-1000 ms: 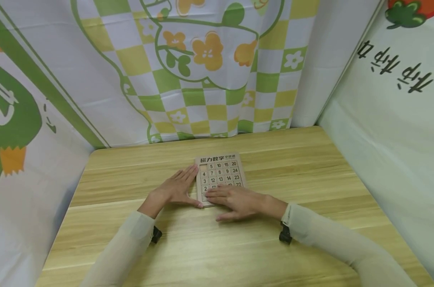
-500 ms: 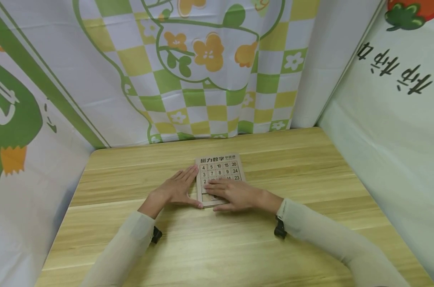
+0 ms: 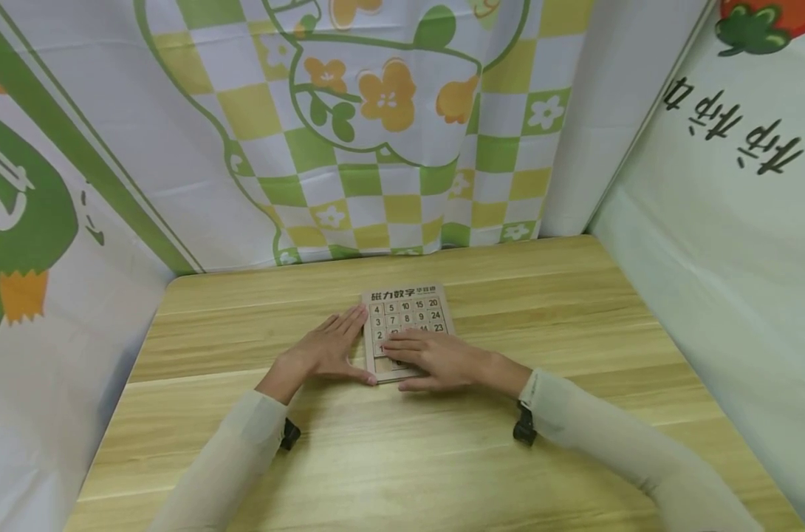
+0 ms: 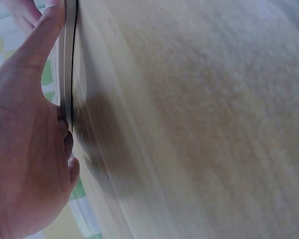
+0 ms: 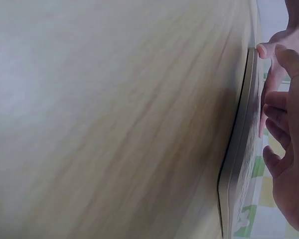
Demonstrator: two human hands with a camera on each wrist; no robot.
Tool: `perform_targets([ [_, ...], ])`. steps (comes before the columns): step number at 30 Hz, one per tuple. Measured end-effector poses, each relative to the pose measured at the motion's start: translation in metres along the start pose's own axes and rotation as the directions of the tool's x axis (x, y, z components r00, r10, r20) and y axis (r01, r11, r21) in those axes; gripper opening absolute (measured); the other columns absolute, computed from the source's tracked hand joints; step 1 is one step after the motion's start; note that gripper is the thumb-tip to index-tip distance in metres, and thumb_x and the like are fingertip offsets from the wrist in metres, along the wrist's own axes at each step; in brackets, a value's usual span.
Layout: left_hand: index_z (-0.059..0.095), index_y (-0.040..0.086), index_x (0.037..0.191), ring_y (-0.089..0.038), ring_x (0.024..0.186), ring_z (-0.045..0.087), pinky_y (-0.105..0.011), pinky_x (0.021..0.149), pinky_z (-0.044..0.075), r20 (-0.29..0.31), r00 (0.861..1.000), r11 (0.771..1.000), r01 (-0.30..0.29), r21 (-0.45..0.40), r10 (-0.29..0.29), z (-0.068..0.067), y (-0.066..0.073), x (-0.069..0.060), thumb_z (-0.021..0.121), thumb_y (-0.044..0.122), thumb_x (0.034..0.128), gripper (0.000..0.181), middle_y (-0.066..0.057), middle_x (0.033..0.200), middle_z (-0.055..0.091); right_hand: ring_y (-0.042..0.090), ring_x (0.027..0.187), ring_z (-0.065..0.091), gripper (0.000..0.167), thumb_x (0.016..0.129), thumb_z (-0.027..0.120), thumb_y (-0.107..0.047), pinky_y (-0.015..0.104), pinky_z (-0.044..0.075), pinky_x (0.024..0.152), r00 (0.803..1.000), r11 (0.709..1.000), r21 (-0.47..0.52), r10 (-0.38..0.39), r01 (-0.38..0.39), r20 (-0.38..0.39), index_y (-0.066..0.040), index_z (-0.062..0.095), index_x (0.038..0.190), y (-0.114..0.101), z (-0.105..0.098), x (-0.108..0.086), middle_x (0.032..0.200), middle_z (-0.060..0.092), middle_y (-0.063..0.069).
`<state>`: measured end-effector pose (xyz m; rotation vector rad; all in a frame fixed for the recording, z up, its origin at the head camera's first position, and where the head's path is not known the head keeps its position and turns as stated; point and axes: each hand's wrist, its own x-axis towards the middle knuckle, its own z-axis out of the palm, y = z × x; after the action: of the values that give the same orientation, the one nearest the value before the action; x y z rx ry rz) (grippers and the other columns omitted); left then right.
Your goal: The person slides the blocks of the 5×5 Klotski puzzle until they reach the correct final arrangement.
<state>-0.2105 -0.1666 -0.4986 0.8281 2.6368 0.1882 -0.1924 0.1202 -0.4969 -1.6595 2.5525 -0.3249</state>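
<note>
A wooden number puzzle board (image 3: pixel 402 294) lies flat on the table, its numbered tiles in a frame. The left hand (image 3: pixel 328 349) rests along the board's left side, fingertips at the upper left edge and thumb at the lower left corner. Over the lower tiles lies the right hand (image 3: pixel 442 360), its fingertips on the left columns, hiding several tiles. A bare slot shows at the board's bottom left. In the left wrist view the left hand (image 4: pixel 25 129) touches the board's edge (image 4: pixel 69 59). The right hand (image 5: pixel 294 134) is above the board (image 5: pixel 239 149) in the right wrist view.
The wooden table (image 3: pixel 542 310) extends around the board. Behind it hangs a checked curtain (image 3: pixel 402 177), with printed white sheets at the left and right. A dark wrist device (image 3: pixel 525 425) sits at the right sleeve, another (image 3: pixel 289 434) at the left.
The right hand has moved slightly up the board. The left column of tiles has shifted upward, so the empty slot is at the bottom left instead of the top left. The left hand stays in place.
</note>
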Motion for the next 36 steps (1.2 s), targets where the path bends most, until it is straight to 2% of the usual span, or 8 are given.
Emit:
perform_targets([
  [7, 0.0, 0.001, 0.169, -0.034, 0.165, 0.005, -0.051, 0.135, 0.009, -0.01, 1.0, 1.0, -0.009, -0.004, 0.009, 0.001, -0.002, -0.001, 0.066, 0.086, 0.0809, 0.139, -0.016, 0.178, -0.002, 0.036, 0.151, 0.045, 0.071, 0.107, 0.056, -0.054, 0.054, 0.037, 0.125, 0.998, 0.999, -0.051, -0.018, 0.015, -0.052, -0.002, 0.051, 0.155, -0.002, -0.005, -0.019, 0.16, 0.05, 0.018],
  [12, -0.002, 0.003, 0.169, -0.032, 0.165, 0.002, -0.05, 0.135, 0.007, -0.009, 1.0, 1.0, -0.001, -0.003, 0.001, 0.007, -0.008, 0.002, 0.064, 0.089, 0.079, 0.141, -0.015, 0.178, -0.004, 0.036, 0.149, 0.047, 0.071, 0.107, 0.056, -0.054, 0.054, 0.04, 0.123, 0.997, 0.996, -0.084, -0.022, 0.015, -0.078, -0.001, 0.054, 0.153, -0.003, -0.007, -0.032, 0.158, 0.052, 0.018],
  [21, -0.006, 0.005, 0.169, -0.031, 0.165, 0.001, -0.049, 0.135, 0.007, -0.013, 1.0, 1.0, -0.013, 0.0, 0.013, 0.013, -0.014, 0.009, 0.06, 0.095, 0.0753, 0.145, -0.012, 0.177, -0.009, 0.038, 0.146, 0.05, 0.071, 0.104, 0.062, -0.052, 0.055, 0.043, 0.121, 0.991, 0.997, -0.082, -0.023, 0.012, -0.135, 0.001, 0.056, 0.151, 0.0, -0.011, -0.054, 0.156, 0.055, 0.019],
  [36, -0.004, 0.003, 0.169, -0.033, 0.165, 0.002, -0.049, 0.135, 0.007, 0.002, 1.0, 1.0, -0.011, -0.001, 0.011, 0.007, -0.008, 0.006, 0.063, 0.092, 0.077, 0.144, -0.014, 0.178, -0.007, 0.038, 0.144, 0.053, 0.069, 0.102, 0.068, -0.048, 0.054, 0.044, 0.12, 0.988, 0.995, -0.094, -0.031, 0.017, -0.154, 0.0, 0.058, 0.15, 0.006, -0.013, -0.083, 0.154, 0.057, 0.019],
])
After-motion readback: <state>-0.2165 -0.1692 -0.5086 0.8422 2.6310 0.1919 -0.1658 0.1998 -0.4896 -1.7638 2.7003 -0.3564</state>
